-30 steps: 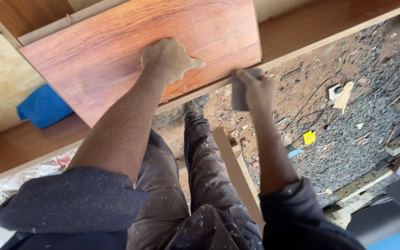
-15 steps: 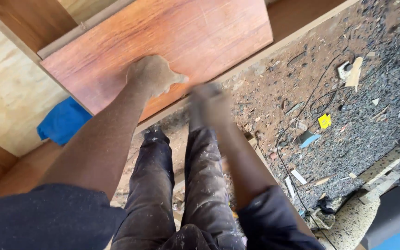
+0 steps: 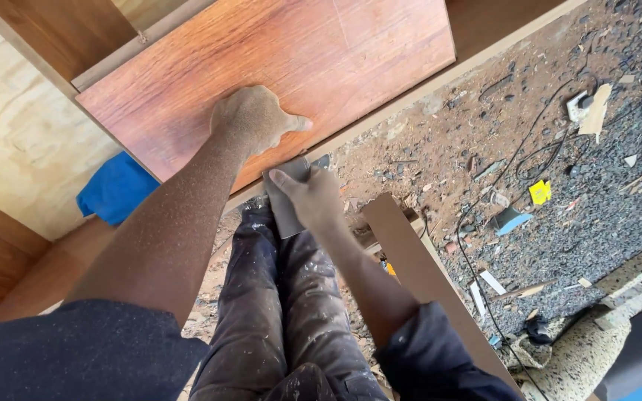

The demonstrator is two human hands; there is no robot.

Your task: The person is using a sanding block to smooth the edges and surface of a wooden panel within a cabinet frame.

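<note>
A reddish-brown wood-grain board (image 3: 336, 59) lies flat across the top of the view. My left hand (image 3: 254, 119) presses palm-down on it near its front edge, dusty with sawdust. My right hand (image 3: 310, 197) holds a dark grey piece of sandpaper (image 3: 284, 208) against the board's front edge, just below the left hand. My legs in dusty dark trousers (image 3: 284, 312) stand under the board.
A blue cloth (image 3: 117, 189) lies at the left on pale plywood (image 3: 24, 148). A brown strip of board (image 3: 425, 275) leans beside my right leg. The dirt floor (image 3: 559, 148) is littered with scraps, black cables and a yellow piece (image 3: 540, 193).
My right hand has slid left along the board's front edge with the sandpaper, ending close under the left hand. The left hand stays pressed on the board.
</note>
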